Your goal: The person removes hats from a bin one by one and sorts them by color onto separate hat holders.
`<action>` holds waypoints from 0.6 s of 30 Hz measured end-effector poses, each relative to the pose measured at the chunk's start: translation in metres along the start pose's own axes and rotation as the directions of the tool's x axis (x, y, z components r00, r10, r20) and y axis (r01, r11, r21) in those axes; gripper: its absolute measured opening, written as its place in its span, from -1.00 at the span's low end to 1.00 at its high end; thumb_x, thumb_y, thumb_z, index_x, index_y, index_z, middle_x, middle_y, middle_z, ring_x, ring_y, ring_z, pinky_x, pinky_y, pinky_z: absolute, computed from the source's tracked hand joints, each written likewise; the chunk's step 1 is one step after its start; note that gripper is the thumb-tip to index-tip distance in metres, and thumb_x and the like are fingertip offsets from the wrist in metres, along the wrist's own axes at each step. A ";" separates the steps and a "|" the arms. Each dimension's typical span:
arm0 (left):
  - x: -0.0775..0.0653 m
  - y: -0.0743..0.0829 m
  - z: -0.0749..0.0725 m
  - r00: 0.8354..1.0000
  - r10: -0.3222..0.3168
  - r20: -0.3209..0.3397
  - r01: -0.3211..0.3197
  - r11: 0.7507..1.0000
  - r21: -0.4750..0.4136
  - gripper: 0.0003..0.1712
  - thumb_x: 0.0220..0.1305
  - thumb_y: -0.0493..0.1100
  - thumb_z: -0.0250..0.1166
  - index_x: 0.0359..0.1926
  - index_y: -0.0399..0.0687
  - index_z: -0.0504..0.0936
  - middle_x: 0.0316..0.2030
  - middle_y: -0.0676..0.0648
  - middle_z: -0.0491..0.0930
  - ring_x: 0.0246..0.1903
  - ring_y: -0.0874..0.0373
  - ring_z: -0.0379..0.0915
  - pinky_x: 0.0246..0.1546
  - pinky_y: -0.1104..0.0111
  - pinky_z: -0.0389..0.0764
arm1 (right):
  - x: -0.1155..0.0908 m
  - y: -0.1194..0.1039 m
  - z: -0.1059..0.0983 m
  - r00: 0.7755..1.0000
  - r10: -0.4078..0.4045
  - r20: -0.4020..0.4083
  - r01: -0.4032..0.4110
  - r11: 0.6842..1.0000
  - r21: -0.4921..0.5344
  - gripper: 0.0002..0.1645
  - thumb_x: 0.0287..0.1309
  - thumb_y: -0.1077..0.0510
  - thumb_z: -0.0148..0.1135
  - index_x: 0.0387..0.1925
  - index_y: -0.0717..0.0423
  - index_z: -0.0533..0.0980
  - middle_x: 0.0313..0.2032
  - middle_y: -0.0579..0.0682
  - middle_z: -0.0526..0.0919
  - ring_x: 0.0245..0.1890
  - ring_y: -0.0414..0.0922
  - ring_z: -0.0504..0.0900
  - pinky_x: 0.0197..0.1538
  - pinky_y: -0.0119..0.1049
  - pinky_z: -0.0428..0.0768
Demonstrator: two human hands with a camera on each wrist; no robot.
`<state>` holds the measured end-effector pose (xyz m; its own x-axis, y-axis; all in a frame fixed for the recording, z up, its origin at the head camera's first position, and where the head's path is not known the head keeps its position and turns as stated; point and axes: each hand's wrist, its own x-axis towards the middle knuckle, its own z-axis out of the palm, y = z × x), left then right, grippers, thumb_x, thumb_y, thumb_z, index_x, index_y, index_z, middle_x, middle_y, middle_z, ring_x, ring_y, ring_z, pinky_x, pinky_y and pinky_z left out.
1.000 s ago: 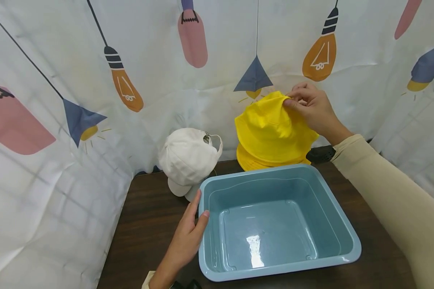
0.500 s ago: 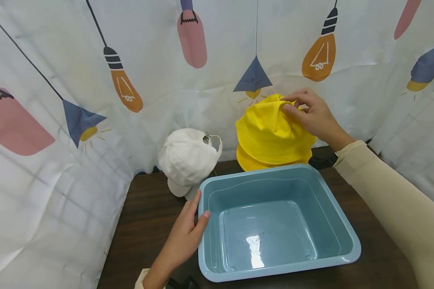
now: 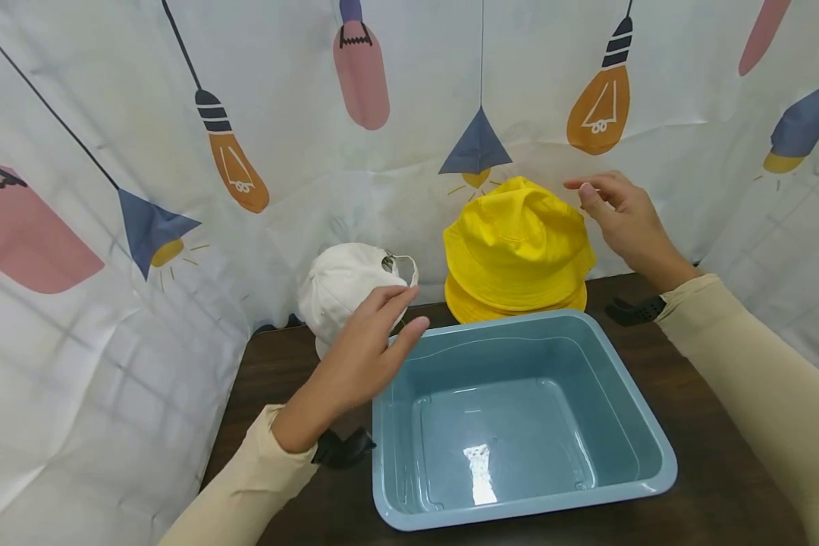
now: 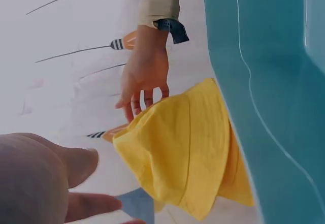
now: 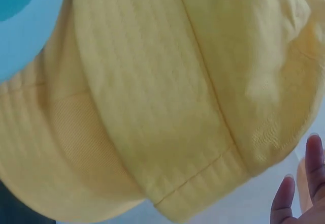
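My left hand (image 3: 362, 356) is raised over the left rim of a blue plastic basin (image 3: 522, 509), its fingers extended and holding nothing. It partly hides a white baseball cap (image 3: 341, 284) behind it. Yellow bucket hats (image 3: 519, 250) are stacked behind the basin's far rim, one brim showing below another. To the right of the stack hovers my right hand (image 3: 631, 220), fingers loosely bent with nothing in them. In the right wrist view, its fingertips (image 5: 284, 193) are close to the crown of the upper hat (image 5: 203, 82). The left wrist view also shows the yellow hat (image 4: 172, 148) beside the basin.
Everything stands on a dark wooden table (image 3: 283, 371). White fabric (image 3: 409, 83) printed with lamps and bulbs hangs right behind the hats and encloses the sides. The basin takes up the table's front middle.
My right hand has let go of the yellow bucket hat's crown and drawn off to the right. The left hand has left the basin's side and moved up and forward.
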<state>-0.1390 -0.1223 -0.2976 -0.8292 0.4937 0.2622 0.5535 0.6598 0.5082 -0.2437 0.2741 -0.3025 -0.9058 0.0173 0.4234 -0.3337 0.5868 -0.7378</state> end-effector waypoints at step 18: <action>0.130 0.011 0.048 0.993 0.092 -0.070 -0.085 0.991 0.103 -0.38 0.37 0.03 0.35 0.41 0.19 0.48 0.31 -0.14 0.44 0.27 0.02 0.41 0.24 0.22 0.53 | -0.011 0.026 0.000 0.987 0.161 0.002 -0.161 0.987 0.002 -0.32 0.49 -0.31 -0.05 0.29 0.05 0.57 -0.10 -0.20 0.43 -0.12 -0.12 0.40 -0.11 -0.30 0.38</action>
<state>-0.2374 -0.0232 -0.2975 -0.7781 0.5115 0.3646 0.6268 0.6705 0.3970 -0.2424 0.2891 -0.3263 -0.9483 0.1099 0.2977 -0.1838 0.5747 -0.7975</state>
